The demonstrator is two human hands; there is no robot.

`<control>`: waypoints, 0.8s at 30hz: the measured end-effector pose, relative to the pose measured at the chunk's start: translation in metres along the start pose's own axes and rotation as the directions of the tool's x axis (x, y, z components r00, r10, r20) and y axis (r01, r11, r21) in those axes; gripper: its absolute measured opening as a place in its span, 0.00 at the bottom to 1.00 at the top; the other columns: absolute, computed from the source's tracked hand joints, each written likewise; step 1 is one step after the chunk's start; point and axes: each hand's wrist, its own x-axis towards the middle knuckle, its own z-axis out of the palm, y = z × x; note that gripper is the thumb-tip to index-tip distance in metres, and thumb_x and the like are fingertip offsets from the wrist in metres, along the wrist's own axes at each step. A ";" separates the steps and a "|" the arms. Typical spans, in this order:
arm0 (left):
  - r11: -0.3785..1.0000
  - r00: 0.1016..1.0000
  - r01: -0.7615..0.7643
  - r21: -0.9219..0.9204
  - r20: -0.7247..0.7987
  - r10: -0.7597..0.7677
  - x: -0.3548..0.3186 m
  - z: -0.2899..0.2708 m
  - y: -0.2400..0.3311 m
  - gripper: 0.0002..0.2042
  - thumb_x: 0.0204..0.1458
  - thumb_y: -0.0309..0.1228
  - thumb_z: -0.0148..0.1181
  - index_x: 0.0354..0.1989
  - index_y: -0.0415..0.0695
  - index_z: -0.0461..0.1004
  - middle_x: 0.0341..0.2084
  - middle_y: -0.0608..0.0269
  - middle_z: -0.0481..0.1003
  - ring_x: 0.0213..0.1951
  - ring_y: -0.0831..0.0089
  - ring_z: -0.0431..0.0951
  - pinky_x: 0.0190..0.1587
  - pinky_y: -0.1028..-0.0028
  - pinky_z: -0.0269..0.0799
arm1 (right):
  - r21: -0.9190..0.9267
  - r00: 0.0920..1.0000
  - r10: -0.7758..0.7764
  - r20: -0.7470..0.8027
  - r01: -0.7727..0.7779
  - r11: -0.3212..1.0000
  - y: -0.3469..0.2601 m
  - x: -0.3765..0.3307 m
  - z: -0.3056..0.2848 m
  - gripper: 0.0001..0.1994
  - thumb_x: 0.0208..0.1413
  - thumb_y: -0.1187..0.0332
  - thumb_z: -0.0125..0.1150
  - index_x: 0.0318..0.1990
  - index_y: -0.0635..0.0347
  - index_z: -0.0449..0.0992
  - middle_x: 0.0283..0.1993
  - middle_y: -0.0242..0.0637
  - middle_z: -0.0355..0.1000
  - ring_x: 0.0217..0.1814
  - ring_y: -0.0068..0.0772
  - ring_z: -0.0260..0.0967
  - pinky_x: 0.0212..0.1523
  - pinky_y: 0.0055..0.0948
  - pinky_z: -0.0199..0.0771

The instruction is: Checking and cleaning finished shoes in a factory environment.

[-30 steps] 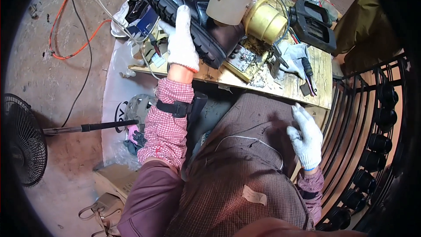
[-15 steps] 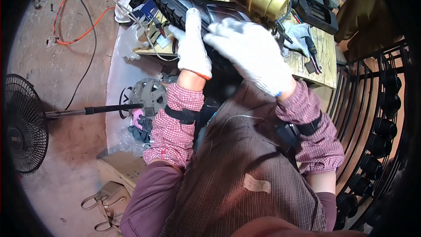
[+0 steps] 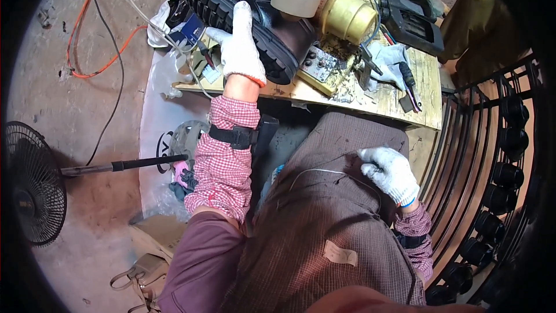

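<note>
A black lug-soled leather shoe [image 3: 285, 37] hangs tilted over the near left of the workbench, its treaded sole turned toward me. My left hand [image 3: 243, 52], in a white knit glove, grips it with the thumb across the sole; most of the fingers are hidden behind the shoe. Over the brown checked apron [image 3: 330, 197] on my lap is my right hand [image 3: 389, 174], also gloved in white, its fingers curled in. Whatever the right fingers may hold is hidden. Close by, a thin pale cord [image 3: 324, 170] lies across the apron.
A yellow and white machine [image 3: 350, 14] stands on the wooden bench [image 3: 376, 101], beside a small control box [image 3: 318, 65]. A grey glove [image 3: 388, 58] and a dark-handled tool [image 3: 409, 81] lie right of it. A fan [image 3: 35, 182] stands left; a rack [image 3: 463, 156] with black shoes stands right.
My right hand has left the shoe and come down and right, over the apron. My left hand still holds the shoe, moved slightly up and left, with more of its sole showing.
</note>
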 end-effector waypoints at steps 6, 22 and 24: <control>0.996 1.000 -0.012 0.087 0.019 0.011 -0.013 -0.012 -0.007 0.61 0.55 0.65 0.59 0.77 0.34 0.25 0.68 0.35 0.62 0.68 0.47 0.65 0.68 0.60 0.60 | -0.147 0.937 -0.217 -0.275 0.183 0.972 -0.025 0.071 -0.007 0.24 0.56 0.70 0.67 0.62 0.52 0.77 0.48 0.40 0.81 0.45 0.42 0.79 0.46 0.37 0.77; 0.941 0.990 0.126 -0.314 0.104 -0.098 -0.072 -0.074 -0.018 0.59 0.56 0.60 0.64 0.79 0.44 0.26 0.76 0.48 0.49 0.71 0.56 0.58 0.69 0.56 0.61 | 0.424 0.635 -0.312 0.707 -0.027 0.905 -0.027 0.074 -0.046 0.16 0.49 0.76 0.73 0.47 0.59 0.83 0.45 0.38 0.83 0.45 0.36 0.82 0.46 0.32 0.82; 0.901 0.980 0.163 -0.402 0.173 -0.100 -0.065 -0.073 -0.026 0.58 0.57 0.57 0.65 0.79 0.46 0.24 0.76 0.51 0.49 0.71 0.56 0.58 0.69 0.54 0.63 | 0.232 0.805 0.001 0.593 -0.171 0.958 -0.005 0.034 -0.047 0.17 0.46 0.77 0.75 0.46 0.60 0.83 0.45 0.38 0.83 0.46 0.36 0.83 0.46 0.32 0.82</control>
